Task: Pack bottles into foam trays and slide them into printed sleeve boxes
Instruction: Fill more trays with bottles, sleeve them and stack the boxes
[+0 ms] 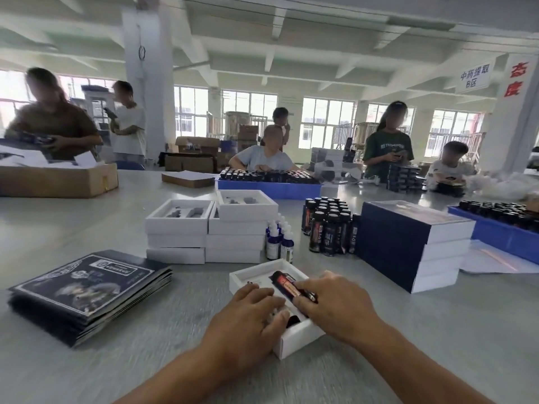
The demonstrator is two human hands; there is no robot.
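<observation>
A white foam tray (300, 339) lies on the table in front of me. A dark bottle with a red label (284, 282) lies tilted in it. My right hand (332, 304) grips the bottle's near end with curled fingers. My left hand (250, 313) lies flat over the tray's left side, fingers straight, pressing on it. Another dark bottle end (293, 320) peeks out between my hands. Standing dark bottles (329, 228) and small blue dropper bottles (278, 240) wait behind the tray. Flat printed sleeves (87, 290) are stacked at the left.
Stacks of empty white trays (204, 228) stand mid-table, packed navy boxes (414, 243) at the right. Blue crates of bottles (268, 185) (501, 228) sit further back. A cardboard box (58, 179) is at far left. Several people work around the table.
</observation>
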